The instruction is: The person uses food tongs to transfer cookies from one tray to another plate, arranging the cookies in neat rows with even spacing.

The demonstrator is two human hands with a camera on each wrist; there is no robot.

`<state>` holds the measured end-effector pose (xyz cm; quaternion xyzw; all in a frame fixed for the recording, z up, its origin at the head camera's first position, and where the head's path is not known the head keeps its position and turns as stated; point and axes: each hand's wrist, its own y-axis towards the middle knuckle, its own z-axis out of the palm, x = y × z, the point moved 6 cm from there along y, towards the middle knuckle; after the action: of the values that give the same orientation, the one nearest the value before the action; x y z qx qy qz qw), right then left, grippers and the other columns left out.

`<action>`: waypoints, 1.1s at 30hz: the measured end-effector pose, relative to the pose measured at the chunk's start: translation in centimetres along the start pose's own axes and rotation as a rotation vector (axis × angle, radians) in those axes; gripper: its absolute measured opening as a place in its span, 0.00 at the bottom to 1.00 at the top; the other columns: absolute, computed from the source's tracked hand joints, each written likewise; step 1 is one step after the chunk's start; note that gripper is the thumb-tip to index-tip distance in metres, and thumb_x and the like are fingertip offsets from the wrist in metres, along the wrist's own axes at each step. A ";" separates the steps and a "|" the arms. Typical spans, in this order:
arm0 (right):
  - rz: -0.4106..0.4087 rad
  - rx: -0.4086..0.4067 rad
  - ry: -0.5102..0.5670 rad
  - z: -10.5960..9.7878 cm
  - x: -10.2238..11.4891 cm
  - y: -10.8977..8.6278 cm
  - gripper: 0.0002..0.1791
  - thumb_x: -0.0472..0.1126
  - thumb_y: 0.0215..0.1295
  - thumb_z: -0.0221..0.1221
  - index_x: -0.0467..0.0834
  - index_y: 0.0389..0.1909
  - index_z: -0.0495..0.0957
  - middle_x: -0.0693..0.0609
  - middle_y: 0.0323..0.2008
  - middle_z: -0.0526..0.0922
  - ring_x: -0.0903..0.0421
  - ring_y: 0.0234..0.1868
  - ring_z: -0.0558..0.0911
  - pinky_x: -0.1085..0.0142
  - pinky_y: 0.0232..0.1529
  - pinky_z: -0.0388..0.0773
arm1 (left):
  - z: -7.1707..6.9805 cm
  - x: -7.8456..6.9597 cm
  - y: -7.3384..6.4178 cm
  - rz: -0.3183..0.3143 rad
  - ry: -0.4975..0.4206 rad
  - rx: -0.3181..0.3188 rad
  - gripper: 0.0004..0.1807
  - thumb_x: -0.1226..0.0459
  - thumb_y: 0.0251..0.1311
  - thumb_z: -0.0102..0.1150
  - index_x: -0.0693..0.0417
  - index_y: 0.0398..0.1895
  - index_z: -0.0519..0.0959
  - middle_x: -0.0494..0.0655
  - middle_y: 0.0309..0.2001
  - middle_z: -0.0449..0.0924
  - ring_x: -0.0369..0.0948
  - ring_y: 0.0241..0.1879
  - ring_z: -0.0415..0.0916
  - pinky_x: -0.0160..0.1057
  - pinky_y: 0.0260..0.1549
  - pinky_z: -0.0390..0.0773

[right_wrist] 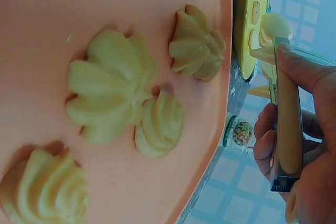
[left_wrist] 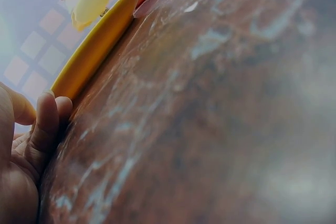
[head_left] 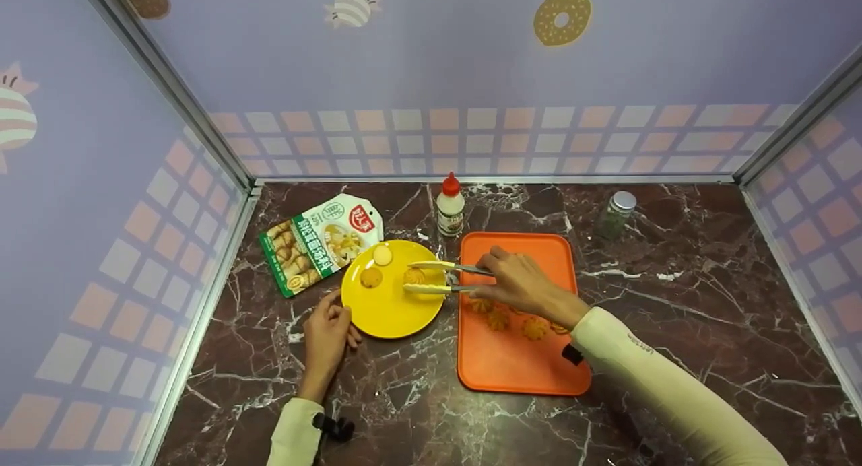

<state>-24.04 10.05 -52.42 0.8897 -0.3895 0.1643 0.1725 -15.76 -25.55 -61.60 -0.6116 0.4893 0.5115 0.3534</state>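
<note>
My right hand point(head_left: 522, 281) grips a pair of metal tongs point(head_left: 471, 288) with pale yellow tips, reaching leftward over the yellow plate point(head_left: 397, 321). Between the tong tips lies a swirled cookie point(head_left: 413, 276), over the plate's right half. Two round cookies, one pale point(head_left: 382, 254) and one browner point(head_left: 370, 277), sit on the plate's upper left. My left hand point(head_left: 328, 331) holds the plate's left rim; in the left wrist view its bent fingers point(left_wrist: 47, 116) meet the edge. Piped cookies point(right_wrist: 113, 85) lie on the orange tray point(head_left: 518, 372) beneath my right forearm.
Behind the plate stands a squeeze bottle point(head_left: 450, 210) with a red cap. A green and white food pouch point(head_left: 320, 244) lies at the back left, close to the plate. A glass jar point(head_left: 616, 215) with a silver lid is at the back right. Patterned walls point(head_left: 471, 136) enclose the marbled table.
</note>
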 end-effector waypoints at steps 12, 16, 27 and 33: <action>-0.006 0.016 -0.002 1.4 0.3 0.9 0.25 0.56 0.67 0.78 0.40 0.50 0.85 0.48 0.40 0.82 0.51 0.31 0.83 0.54 0.31 0.85 | 0.0 0.0 -0.1 -0.008 0.004 -0.005 0.23 0.72 0.79 0.56 0.64 0.74 0.76 0.59 0.31 0.84 0.45 0.14 0.80 0.39 0.11 0.82; 0.000 0.025 -0.004 1.7 0.2 1.1 0.26 0.57 0.68 0.77 0.40 0.51 0.85 0.48 0.41 0.82 0.51 0.32 0.82 0.54 0.32 0.86 | 0.0 0.0 -0.1 -0.011 0.004 -0.002 0.23 0.72 0.80 0.56 0.64 0.74 0.76 0.60 0.30 0.84 0.44 0.14 0.80 0.38 0.11 0.82; 0.027 0.033 0.019 2.8 0.5 2.3 0.27 0.55 0.67 0.78 0.36 0.52 0.85 0.47 0.40 0.79 0.55 0.28 0.75 0.58 0.30 0.81 | 0.1 -0.1 -0.1 -0.005 0.001 0.008 0.23 0.72 0.80 0.56 0.66 0.75 0.75 0.61 0.32 0.84 0.44 0.15 0.80 0.38 0.12 0.83; 0.054 0.059 0.040 3.2 0.5 2.7 0.28 0.55 0.68 0.77 0.36 0.54 0.86 0.46 0.41 0.80 0.54 0.28 0.75 0.56 0.30 0.79 | 0.0 -0.1 0.0 0.002 0.001 0.009 0.23 0.71 0.80 0.55 0.66 0.75 0.75 0.61 0.31 0.84 0.44 0.15 0.80 0.38 0.12 0.82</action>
<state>-25.28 6.60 -54.61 0.8800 -0.4049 0.1981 0.1497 -15.76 -25.51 -61.54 -0.6098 0.4926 0.5092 0.3553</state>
